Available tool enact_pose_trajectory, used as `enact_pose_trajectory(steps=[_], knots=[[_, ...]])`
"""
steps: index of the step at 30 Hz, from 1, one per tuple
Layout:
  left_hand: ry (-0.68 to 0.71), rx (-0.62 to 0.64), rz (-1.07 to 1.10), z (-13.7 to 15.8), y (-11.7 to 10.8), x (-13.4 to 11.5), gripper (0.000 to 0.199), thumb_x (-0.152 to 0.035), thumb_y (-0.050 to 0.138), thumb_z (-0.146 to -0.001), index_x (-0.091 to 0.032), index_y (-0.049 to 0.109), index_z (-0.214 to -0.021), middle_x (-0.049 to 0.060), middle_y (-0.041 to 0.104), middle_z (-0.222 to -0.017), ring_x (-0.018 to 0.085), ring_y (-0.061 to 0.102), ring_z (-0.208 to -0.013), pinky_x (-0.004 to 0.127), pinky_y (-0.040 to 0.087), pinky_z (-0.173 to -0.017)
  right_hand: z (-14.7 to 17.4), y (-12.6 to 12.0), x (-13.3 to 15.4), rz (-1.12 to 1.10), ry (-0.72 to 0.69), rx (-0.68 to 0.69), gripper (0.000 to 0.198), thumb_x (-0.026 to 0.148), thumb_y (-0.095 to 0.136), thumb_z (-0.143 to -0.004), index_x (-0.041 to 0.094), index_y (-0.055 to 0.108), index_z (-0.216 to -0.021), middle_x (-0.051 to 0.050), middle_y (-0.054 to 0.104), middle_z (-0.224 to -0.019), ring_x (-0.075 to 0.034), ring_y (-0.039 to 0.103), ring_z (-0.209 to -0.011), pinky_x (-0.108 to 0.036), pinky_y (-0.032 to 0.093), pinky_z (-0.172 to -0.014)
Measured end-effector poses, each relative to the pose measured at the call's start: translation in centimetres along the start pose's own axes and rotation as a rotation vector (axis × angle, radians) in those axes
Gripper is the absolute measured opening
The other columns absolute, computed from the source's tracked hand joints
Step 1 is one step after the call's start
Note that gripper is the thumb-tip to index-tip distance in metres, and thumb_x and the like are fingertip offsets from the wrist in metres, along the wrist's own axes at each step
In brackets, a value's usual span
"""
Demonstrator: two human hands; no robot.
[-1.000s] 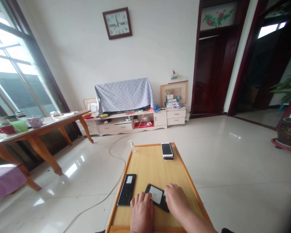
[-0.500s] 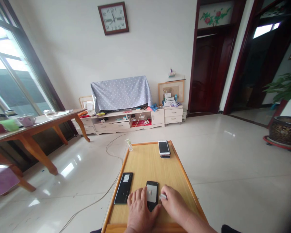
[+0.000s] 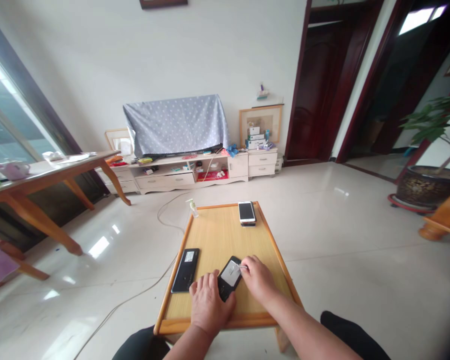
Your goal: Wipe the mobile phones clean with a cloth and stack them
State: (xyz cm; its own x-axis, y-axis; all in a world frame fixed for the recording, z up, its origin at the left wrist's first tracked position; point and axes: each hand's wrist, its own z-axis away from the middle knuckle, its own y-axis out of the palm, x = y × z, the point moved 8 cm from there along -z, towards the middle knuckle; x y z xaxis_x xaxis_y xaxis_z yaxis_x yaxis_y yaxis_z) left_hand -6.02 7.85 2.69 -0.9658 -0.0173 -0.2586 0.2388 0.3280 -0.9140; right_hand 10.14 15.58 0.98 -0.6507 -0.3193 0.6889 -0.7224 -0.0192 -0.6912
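A black phone (image 3: 230, 275) with a pale grey rectangle on its upper face lies tilted on the small wooden table (image 3: 213, 235). My left hand (image 3: 209, 302) grips its lower end, fingers along the left edge and thumb by the lower right. My right hand (image 3: 257, 277) is closed in a pinch at the phone's upper right. Between its fingertips is a small whitish thing (image 3: 242, 267), which touches or hovers over the pale rectangle; its kind is too small to tell. Left of my left hand lies a larger black phone (image 3: 186, 270) with a white label.
Near the table's far right corner is a stack of phones, a white-framed phone (image 3: 246, 212) on top. A small pump bottle (image 3: 192, 208) stands at the far left corner. A pale cable (image 3: 135, 293) runs over the floor on the left. Beyond are a low cabinet (image 3: 168, 182) and a potted plant (image 3: 420, 185).
The phone has turned clockwise, its top now leaning right. My right hand has brought the whitish thing from beside the phone onto or over its face. The view has tipped down.
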Motion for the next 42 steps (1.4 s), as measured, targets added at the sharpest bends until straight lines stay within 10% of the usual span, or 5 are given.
enact_pose_trajectory(steps=[10,15,42], knots=[[0.061,0.059,0.178,-0.1,2.7,1.4,0.055,-0.019,0.050,-0.085,-0.018,0.043,-0.139,0.011,0.061,-0.130,0.024,0.055,-0.120,0.041,0.039,-0.106,3.7,2.5,5.7,0.223,-0.295,0.183,0.034,0.031,0.040,-0.102,0.028,0.063,-0.128,-0.004,0.063,-0.135,-0.026,0.047,-0.129,-0.041,0.033,-0.105],[0.097,0.038,0.221,0.0,3.3,2.1,0.063,-0.034,0.055,-0.089,-0.018,0.035,-0.146,0.013,0.059,-0.134,0.027,0.056,-0.123,0.045,0.042,-0.108,1.2,0.5,2.7,0.363,-0.066,0.171,0.044,0.039,0.029,-0.105,0.029,0.058,-0.137,-0.005,0.055,-0.146,-0.032,0.025,-0.147,-0.054,0.026,-0.107],[-0.112,0.132,0.163,-0.9,2.6,2.7,0.069,-0.032,0.050,-0.088,-0.018,0.028,-0.152,0.012,0.062,-0.134,0.026,0.047,-0.130,0.045,0.027,-0.109,0.8,4.0,7.0,0.255,-0.283,0.217,0.037,0.031,0.037,-0.103,0.026,0.064,-0.128,-0.003,0.062,-0.136,-0.024,0.047,-0.127,-0.038,0.031,-0.107]])
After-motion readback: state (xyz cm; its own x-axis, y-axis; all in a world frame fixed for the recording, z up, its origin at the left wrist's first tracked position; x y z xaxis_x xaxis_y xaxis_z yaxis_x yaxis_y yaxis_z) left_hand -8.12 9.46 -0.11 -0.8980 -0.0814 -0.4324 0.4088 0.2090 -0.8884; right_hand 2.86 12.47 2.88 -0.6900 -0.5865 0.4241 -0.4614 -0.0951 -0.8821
